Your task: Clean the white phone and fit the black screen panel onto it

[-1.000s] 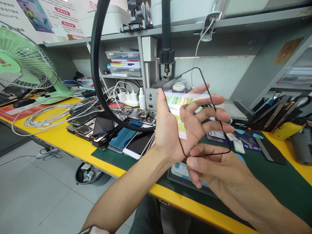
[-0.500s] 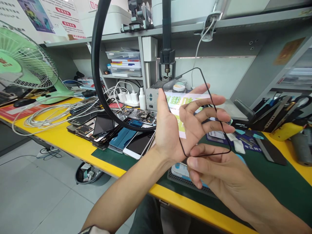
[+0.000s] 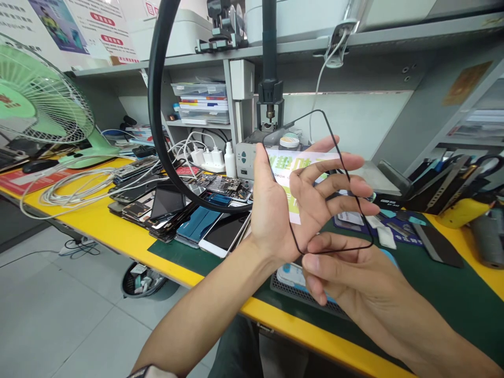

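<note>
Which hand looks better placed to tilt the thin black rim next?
Right, most likely: the right hand pinches the thin black rim at its lower edge, while the left hand has its fingers spread behind it, without a clear pinch.

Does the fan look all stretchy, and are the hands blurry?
In the head view, the green fan looks stretched near the left edge, probably from a wide lens; in that same view, the left hand and right hand look fairly sharp.
</note>
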{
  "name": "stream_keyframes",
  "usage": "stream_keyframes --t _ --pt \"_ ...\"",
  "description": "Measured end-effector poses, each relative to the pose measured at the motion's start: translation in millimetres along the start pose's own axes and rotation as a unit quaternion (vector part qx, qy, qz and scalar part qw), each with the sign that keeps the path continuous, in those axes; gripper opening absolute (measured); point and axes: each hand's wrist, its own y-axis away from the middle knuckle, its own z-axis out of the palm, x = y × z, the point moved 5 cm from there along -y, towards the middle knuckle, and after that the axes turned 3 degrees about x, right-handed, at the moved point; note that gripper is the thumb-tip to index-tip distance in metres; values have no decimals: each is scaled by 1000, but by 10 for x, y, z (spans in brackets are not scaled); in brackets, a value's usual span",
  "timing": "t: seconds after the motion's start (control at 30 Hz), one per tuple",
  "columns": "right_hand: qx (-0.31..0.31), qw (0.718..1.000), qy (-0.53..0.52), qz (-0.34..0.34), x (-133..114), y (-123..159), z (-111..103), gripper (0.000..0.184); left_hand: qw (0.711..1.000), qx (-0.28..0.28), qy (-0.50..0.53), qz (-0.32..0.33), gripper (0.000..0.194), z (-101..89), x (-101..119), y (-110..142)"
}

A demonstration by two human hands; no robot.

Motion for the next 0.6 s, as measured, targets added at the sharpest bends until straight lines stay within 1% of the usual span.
stream_keyframes --t 0.17,0.27,0.4,0.5,0.6 --pt "-1 1000 2 -2 18 -11 14 22 1000 -4 -15 4 81 2 3 0" --pt "12 999 25 -29 5 -18 19 25 999 -2 -42 12 82 7 9 11" --pt "34 994 75 -67 -15 -12 12 25 996 -4 -78 42 83 28 32 39" --pt "55 992 96 -67 5 -11 -13 25 994 -2 -94 53 82 43 34 62" --pt "63 989 115 -66 25 -12 -27 25 995 12 -92 47 79 38 19 74"
